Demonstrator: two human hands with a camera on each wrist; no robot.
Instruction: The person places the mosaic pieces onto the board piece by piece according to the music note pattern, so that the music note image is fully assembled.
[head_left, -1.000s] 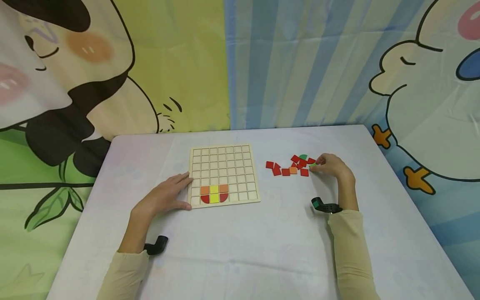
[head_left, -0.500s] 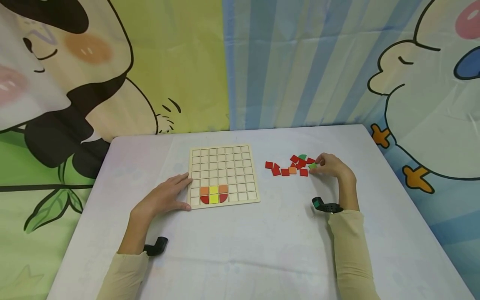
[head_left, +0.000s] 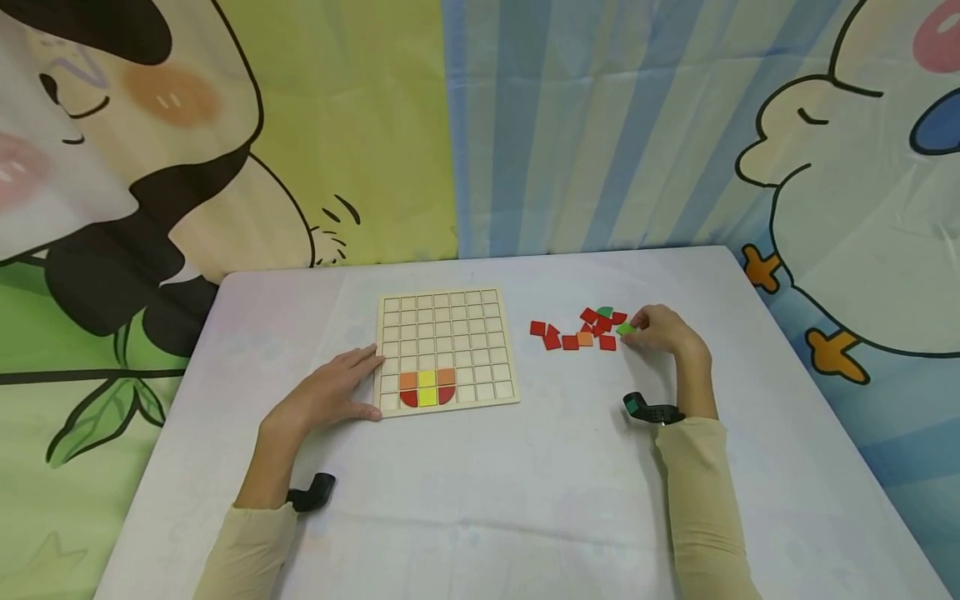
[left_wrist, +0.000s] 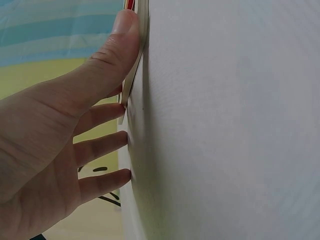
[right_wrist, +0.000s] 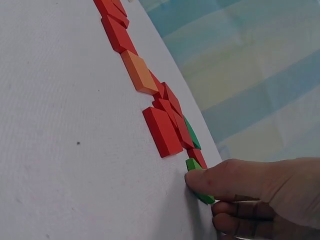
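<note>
White surface (head_left: pixel 480 517), cartoon-printed backdrop (head_left: pixel 585 125): light green block (head_left: pixel 625 329) pinched by the right hand (head_left: pixel 663 332)

The light green block sits toward the surface's far right corner, at the right end of a loose cluster, well in from the right edge. The right hand's thumb and fingertips meet on it, parted by little more than the block itself; I cannot tell whether it is lifted. The left hand (head_left: pixel 330 392) has its fingers extended and spread against the left side of the grid board (head_left: pixel 450 333), thumb by its near left corner, gripping nothing. The board lies left of the cluster, close to the surface's far edge.

Judging by its crisp edges, the block should be light, stiff and hard to break, perhaps slightly slick; it seems best taken by opposite sides between thumb and fingertip. The board looks rigid and light enough to slide, so its rim suits steadying.

Counted: one board carrying six pieces, namely two orange squares (head_left: pixel 446 377), two yellow squares (head_left: pixel 427 397) and two red quarter-circles (head_left: pixel 446 395). Loose are one light green block, one dark green piece (head_left: pixel 604 312), one orange block (right_wrist: pixel 137 71) and about ten red blocks (right_wrist: pixel 162 132), whose crowding leaves that last count unsure.
</note>
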